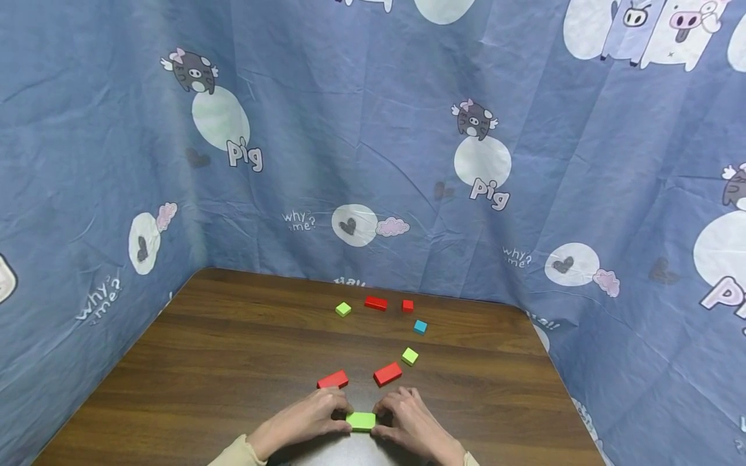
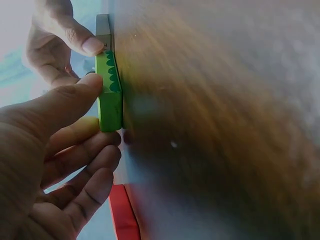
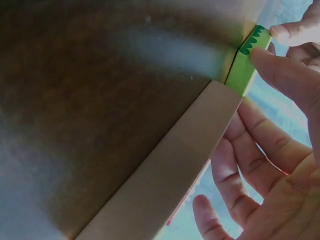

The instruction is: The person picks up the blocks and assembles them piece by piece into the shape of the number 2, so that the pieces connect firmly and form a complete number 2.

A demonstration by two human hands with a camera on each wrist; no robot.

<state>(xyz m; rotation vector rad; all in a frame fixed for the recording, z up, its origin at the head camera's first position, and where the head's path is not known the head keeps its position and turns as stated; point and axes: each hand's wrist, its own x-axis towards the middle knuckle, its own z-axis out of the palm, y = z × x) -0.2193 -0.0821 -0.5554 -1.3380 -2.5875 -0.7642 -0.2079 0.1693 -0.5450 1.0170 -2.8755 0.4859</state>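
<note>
Near the front of the table, my left hand (image 1: 311, 417) and my right hand (image 1: 410, 421) hold a light green block (image 1: 361, 421) from its two ends. Dark green scallops mark one face of this block (image 2: 106, 75) in the left wrist view. There, the left thumb presses that face near the end, with the other fingers curled behind. In the right wrist view, the right thumb lies on the block (image 3: 242, 70) too. A pale slab (image 3: 175, 150) adjoins it there; its kind is unclear. Just beyond the hands are one red block (image 1: 333, 380) and another red block (image 1: 387, 374).
Farther back lie a small green block (image 1: 410, 356), a blue block (image 1: 420, 327), a small red block (image 1: 408, 306), a long red block (image 1: 375, 303) and another green block (image 1: 343, 309). Blue printed cloth (image 1: 361, 162) hangs around the brown wooden table (image 1: 233, 336).
</note>
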